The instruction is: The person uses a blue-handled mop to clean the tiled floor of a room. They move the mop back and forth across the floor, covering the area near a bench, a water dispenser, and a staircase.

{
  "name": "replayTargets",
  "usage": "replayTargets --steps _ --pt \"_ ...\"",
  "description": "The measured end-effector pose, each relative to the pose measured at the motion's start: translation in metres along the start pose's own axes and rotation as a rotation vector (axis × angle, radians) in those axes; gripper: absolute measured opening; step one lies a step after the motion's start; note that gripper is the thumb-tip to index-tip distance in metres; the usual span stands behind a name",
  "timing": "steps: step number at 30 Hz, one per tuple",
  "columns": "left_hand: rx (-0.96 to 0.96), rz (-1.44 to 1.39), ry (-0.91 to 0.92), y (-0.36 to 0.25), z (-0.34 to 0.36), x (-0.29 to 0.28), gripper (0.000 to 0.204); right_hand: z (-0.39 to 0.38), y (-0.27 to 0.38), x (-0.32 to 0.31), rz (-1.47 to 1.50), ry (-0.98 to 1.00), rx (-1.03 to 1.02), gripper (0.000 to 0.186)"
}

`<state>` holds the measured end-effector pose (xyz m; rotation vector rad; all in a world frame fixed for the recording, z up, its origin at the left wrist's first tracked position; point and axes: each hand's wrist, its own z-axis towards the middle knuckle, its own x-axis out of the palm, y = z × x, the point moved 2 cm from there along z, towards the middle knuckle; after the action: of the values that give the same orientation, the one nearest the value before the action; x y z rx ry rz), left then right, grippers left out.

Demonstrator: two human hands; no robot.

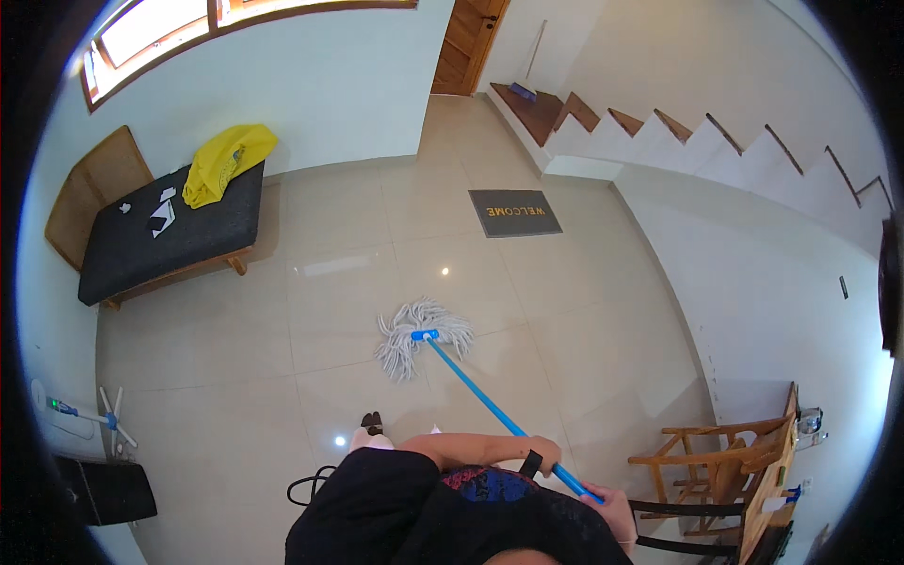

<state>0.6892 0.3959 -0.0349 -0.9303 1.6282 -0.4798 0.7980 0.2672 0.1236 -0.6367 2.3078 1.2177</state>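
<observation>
A string mop with a blue pole (476, 391) slants across the view, its grey strands (400, 353) spread on the tiled floor ahead of me. My left forearm crosses in front of my body, and my left hand (540, 454) is closed round the pole partway up. Nearer its upper end, my right hand (617, 513) grips the same pole, low in the view. A blue clamp (425, 335) joins the pole to the strands.
At the left stands a black-cushioned bench (169, 245) with a yellow cloth (226, 165). A grey doormat (515, 214) lies ahead, before the stairs (640, 132), where a broom (524, 89) leans. Wooden chairs (725, 461) and a table stand at the right; a black box (108, 490) is left.
</observation>
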Motion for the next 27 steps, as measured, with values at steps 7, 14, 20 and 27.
replayTargets --steps 7,14,20,27 --pt "0.023 0.131 -0.045 0.073 -0.061 -0.010 0.027 0.034 0.023 0.082 -0.084 -0.105 -0.152 0.042" --pt "-0.065 0.186 -0.029 0.132 -0.087 -0.019 0.022 0.071 0.058 0.134 -0.035 -0.106 -0.027 0.039" --pt "-0.249 0.069 -0.485 0.182 -0.142 -0.086 0.037 0.173 0.144 0.149 -0.239 -0.137 -0.177 0.034" --pt "-0.566 -0.032 -0.944 0.252 -0.223 -0.185 0.061 0.362 0.248 0.126 -0.404 -0.086 -0.380 0.034"
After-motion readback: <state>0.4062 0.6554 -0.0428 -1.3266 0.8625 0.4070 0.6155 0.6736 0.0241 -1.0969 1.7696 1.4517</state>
